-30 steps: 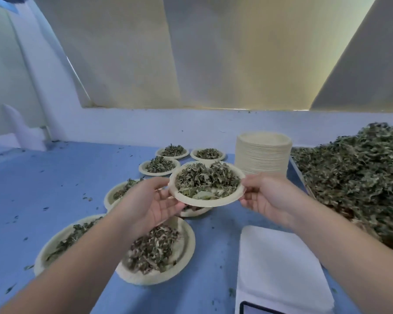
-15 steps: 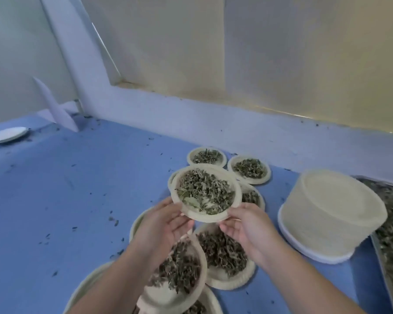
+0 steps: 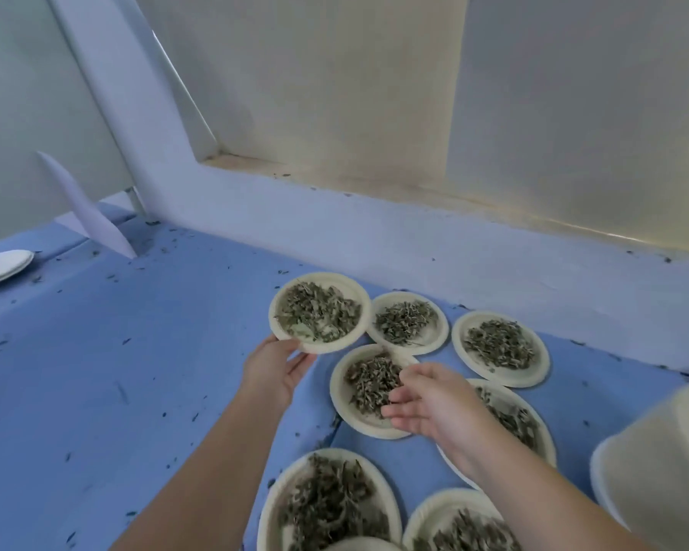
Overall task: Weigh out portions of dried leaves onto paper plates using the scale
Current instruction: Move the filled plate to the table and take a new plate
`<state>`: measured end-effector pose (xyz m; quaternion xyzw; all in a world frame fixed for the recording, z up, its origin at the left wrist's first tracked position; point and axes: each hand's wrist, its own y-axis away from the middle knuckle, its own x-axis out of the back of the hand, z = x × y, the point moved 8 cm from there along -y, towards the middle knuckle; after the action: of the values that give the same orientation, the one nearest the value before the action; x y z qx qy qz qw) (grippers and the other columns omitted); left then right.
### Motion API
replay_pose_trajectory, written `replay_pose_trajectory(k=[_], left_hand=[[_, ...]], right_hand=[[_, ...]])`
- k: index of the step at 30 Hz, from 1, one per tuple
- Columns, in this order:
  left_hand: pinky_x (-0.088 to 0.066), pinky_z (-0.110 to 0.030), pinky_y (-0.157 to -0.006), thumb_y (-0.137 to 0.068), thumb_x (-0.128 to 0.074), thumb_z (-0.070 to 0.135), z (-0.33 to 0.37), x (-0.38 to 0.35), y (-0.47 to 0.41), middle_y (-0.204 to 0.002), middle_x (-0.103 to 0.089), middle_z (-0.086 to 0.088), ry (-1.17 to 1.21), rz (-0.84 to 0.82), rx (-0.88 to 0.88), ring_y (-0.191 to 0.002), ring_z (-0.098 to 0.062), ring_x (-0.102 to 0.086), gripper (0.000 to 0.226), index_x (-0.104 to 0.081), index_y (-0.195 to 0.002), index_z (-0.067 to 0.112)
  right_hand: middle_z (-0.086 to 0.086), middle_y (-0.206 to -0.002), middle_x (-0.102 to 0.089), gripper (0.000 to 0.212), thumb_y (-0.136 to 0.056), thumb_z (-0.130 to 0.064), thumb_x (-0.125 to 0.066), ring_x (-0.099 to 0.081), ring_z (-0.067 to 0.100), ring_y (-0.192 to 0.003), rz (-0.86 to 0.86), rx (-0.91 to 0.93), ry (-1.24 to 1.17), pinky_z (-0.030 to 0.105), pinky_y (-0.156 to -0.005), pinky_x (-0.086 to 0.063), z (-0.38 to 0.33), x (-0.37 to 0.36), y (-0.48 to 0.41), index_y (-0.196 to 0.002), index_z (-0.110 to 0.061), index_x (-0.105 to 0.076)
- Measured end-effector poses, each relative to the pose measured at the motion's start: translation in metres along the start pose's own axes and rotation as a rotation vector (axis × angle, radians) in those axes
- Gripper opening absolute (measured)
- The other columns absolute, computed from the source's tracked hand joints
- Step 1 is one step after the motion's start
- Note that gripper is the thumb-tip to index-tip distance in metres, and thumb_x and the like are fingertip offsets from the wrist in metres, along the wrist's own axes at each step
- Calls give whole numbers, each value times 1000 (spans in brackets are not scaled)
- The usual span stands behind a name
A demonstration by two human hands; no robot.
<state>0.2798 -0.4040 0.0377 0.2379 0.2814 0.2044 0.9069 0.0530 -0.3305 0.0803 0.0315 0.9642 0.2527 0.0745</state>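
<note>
Leaf-filled plates (image 3: 459, 346) cluster on the table (image 3: 136, 371), plate stack (image 3: 661, 463) to their right, empty plates (image 3: 1, 266) far left.

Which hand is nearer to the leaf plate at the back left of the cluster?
Left. The left hand holds the back-left plate by its near rim; the right hand is apart, to the right, open over the centre plate.

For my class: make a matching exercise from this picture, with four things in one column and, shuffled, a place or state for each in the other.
Things
1. left hand
2. right hand
3. plate stack
4. bare plate

Places and states
a. at the right edge of the view
b. holds the rim of the leaf plate
c. far left on the blue table
d. open, holding nothing, above the middle plate

Pairs: 1-b, 2-d, 3-a, 4-c
</note>
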Motion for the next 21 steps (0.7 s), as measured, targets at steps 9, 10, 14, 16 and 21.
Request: replay_pose_trajectory(k=[9, 10, 14, 16, 21], left_hand=[[-53, -36, -79, -91, -49, -12, -5, -8, -91, -107, -58, -19, 18, 86, -6, -97, -30, -61, 26, -52, -113, 1], [-53, -36, -79, -91, -48, -14, -8, -10, -96, -107, -58, -20, 26, 97, -7, -98, -30, -60, 27, -53, -114, 1], [-53, -37, -86, -90, -46, -15, -12, -19, -104, -106, -58, -19, -12, 130, 2, -101, -34, -60, 30, -53, -116, -2], [-51, -39, -92, -94, -47, -6, -21, -28, -99, -118, -55, -23, -109, 78, 58, -113, -35, -58, 33, -49, -127, -4], [-52, -44, -92, -95, -52, 1, -25, -46, -79, -137, -39, -26, -231, 10, 121, -126, -37, -47, 39, -43, -133, -2]], right_hand=[[16, -71, -65, 8, -95, -10, -55, -66, 28, -59, 66, 9, 30, 35, -56, -55, 20, 20, -32, -101, -7, -59], [15, -71, -64, 9, -95, -10, -55, -65, 27, -59, 72, 13, 28, 34, -56, -54, 21, 24, -35, -102, -7, -59], [17, -75, -63, 10, -96, -11, -55, -63, 26, -60, 84, 19, 39, 34, -56, -55, 20, 35, -37, -103, -5, -59], [17, -75, -63, 10, -96, -11, -54, -62, 26, -60, 94, 19, 47, 35, -56, -55, 20, 41, -35, -103, -6, -58], [14, -71, -63, 8, -96, -11, -53, -62, 25, -59, 122, 24, 82, 33, -55, -54, 20, 57, -31, -99, -5, -59]])
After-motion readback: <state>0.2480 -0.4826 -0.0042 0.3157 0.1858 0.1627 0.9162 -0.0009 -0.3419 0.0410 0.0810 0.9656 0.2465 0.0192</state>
